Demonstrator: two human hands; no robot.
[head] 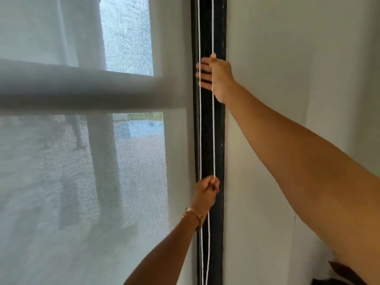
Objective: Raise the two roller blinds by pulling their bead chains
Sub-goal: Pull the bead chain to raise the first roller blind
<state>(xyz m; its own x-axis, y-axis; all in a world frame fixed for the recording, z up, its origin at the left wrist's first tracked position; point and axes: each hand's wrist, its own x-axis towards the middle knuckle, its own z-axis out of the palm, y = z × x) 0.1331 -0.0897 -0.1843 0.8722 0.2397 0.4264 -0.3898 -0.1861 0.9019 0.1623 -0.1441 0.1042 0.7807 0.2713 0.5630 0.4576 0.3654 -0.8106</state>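
Left grip [206, 189] around bead chain [213, 130]

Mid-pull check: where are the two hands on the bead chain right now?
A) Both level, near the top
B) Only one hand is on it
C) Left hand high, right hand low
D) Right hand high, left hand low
D: the right hand reaches high on the bead chain, while the left hand is fisted around it far below.

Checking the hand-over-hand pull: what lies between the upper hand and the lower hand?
In the head view, only the two white strands of the bead chain run down the dark frame between the right hand and left hand.
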